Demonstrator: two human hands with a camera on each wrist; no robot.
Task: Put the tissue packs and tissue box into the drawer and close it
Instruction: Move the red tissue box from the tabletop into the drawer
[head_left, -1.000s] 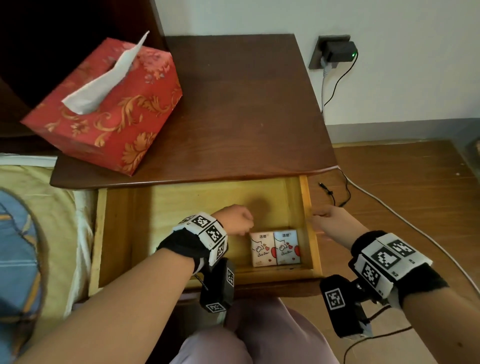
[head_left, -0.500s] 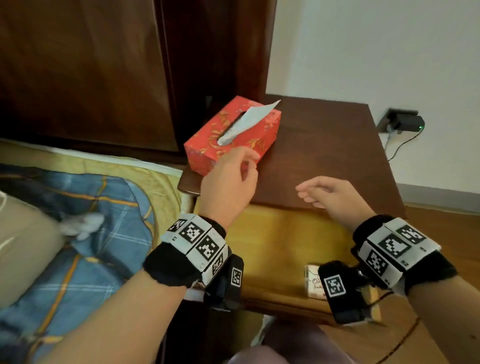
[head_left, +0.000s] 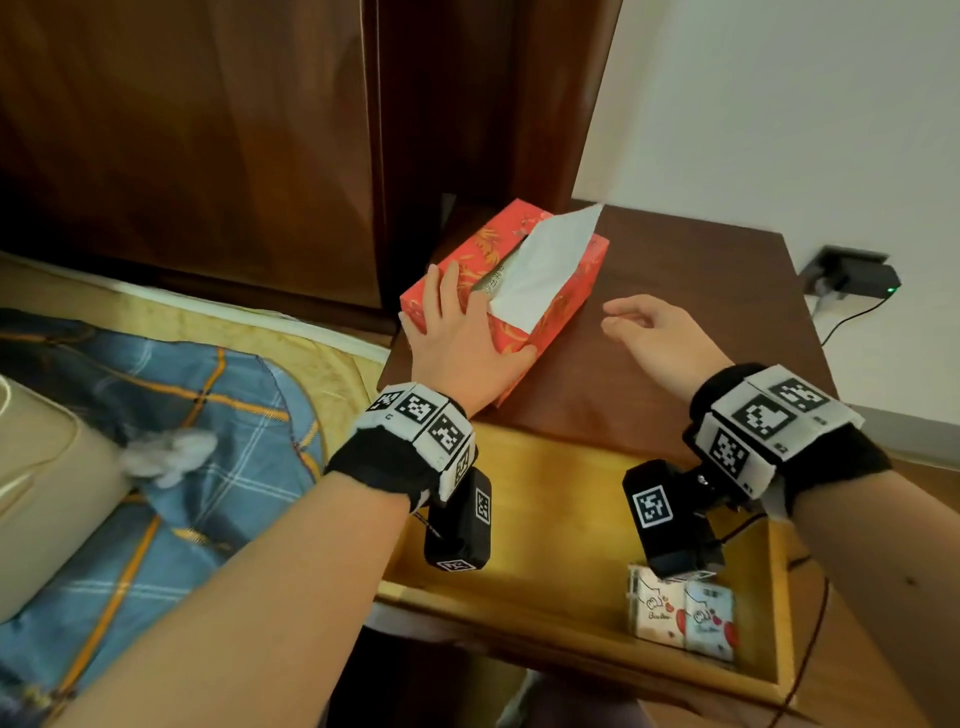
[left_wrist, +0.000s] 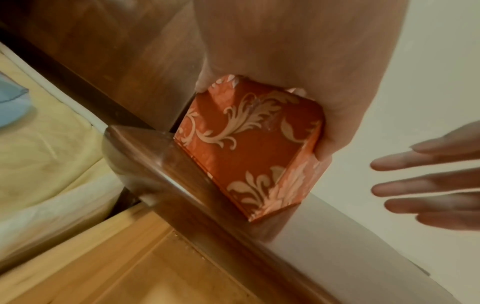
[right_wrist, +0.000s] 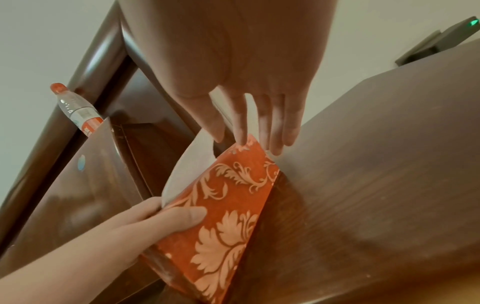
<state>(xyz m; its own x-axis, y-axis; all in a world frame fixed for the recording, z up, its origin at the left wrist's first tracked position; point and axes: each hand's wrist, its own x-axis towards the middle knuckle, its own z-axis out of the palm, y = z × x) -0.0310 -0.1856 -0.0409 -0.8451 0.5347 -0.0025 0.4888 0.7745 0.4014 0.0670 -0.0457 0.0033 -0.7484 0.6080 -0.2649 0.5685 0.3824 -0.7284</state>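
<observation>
The red tissue box (head_left: 550, 306) with gold leaf print stands on the dark nightstand (head_left: 701, 312), and a white tissue (head_left: 545, 270) sticks out of its top. My left hand (head_left: 462, 332) grips the box's near end, fingers on top and thumb down the right side. The left wrist view shows that end of the box (left_wrist: 249, 148) under my palm. My right hand (head_left: 639, 327) hovers open just right of the box, its fingertips (right_wrist: 259, 142) close to the far corner. Two small tissue packs (head_left: 680, 613) lie side by side in the open drawer (head_left: 545, 519).
A bed with a blue plaid blanket (head_left: 182, 415) lies to the left. Dark wood panels (head_left: 208, 130) rise behind the nightstand. A charger (head_left: 857, 275) is plugged into the wall at the right, its cable trailing down. A plastic bottle (right_wrist: 75, 111) stands behind the box.
My left hand rose out of the drawer, away from the tissue packs, and has taken hold of the tissue box. My right hand left the drawer's right edge and moved up over the nightstand.
</observation>
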